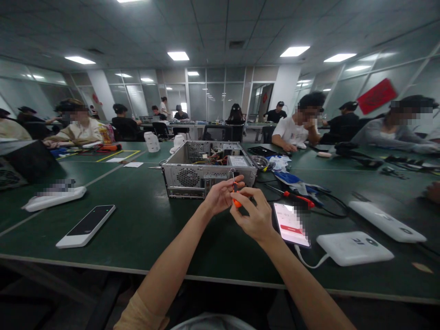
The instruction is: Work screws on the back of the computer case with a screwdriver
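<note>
A small screwdriver (236, 201) with an orange and black handle is held up over the table's front half, its thin metal shaft pointing up and away. My right hand (254, 214) pinches the handle end between thumb and fingers. My left hand (220, 196) is closed loosely about the front part of the same screwdriver, thumb on one side, some fingers stretched behind it. Just beyond both hands lies an opened metal computer case (185, 178), with cables and a drive bay showing inside. Whether the screwdriver's tip touches the case is not clear.
Right of the case lie a metal bowl (260, 162), blue-white gloves (292, 181), a red-handled screwdriver (299, 199), a lit phone (290, 222) and white power banks (354, 247). A white device (85, 227) lies left. Several people sit at tables beyond.
</note>
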Available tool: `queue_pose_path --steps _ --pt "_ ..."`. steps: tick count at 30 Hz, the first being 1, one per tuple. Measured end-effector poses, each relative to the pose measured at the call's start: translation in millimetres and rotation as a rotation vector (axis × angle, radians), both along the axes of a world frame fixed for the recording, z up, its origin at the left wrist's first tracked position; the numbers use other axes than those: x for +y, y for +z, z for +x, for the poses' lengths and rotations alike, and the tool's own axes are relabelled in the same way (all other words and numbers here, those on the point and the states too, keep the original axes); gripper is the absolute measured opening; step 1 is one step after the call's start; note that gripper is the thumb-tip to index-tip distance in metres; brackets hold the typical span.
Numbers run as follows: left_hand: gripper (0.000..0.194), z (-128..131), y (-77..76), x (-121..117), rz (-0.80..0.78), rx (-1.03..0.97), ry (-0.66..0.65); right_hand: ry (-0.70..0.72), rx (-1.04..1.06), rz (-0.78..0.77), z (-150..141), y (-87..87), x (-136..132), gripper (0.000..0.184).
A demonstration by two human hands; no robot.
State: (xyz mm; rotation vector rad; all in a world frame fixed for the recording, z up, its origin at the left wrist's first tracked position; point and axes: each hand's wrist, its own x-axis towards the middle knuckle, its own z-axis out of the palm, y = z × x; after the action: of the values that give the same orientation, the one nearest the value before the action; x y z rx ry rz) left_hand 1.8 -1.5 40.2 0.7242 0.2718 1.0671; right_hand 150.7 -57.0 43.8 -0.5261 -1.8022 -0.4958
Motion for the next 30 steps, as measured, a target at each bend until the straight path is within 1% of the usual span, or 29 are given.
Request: queue_pose_path --steps 4,10,17,19,22,27,28,30 --pt "0.041 2.5 0.2 -2.8 0.006 0.032 -0.036 0.000 -0.013 0.001 0.2 2.3 -0.6 0.029" --pt "0.038 4.0 2.4 -5.7 0.022 0.065 0.025 0.032 -0.037 0.007 1.6 2.3 3.3 0.030" --pt "0.035 -0.6 1.9 -2.3 0.058 0.024 0.032 0.082 -0.072 -0.037 -0.8 3.3 -0.5 0.042" --pt "0.035 -1.2 1.1 -1.3 0.067 0.017 0.044 0.064 -0.054 -0.020 -1.1 4.0 -2.6 0.041" --pt "0.036 -1.1 -0.7 0.0 0.063 0.025 0.069 0.011 -0.014 0.003 -1.0 3.8 -3.8 0.033" --pt "0.035 1.4 -3.0 1.0 0.022 0.062 0.089 -0.084 0.029 0.010 -0.1 1.3 -1.5 0.012" --pt "0.035 1.9 -3.0 0.9 0.017 0.066 0.087 -0.098 0.037 0.006 0.2 0.8 -0.6 0.011" --pt "0.034 2.5 -2.3 0.2 0.018 0.062 0.075 -0.127 0.058 -0.015 0.7 0.0 1.1 0.017"
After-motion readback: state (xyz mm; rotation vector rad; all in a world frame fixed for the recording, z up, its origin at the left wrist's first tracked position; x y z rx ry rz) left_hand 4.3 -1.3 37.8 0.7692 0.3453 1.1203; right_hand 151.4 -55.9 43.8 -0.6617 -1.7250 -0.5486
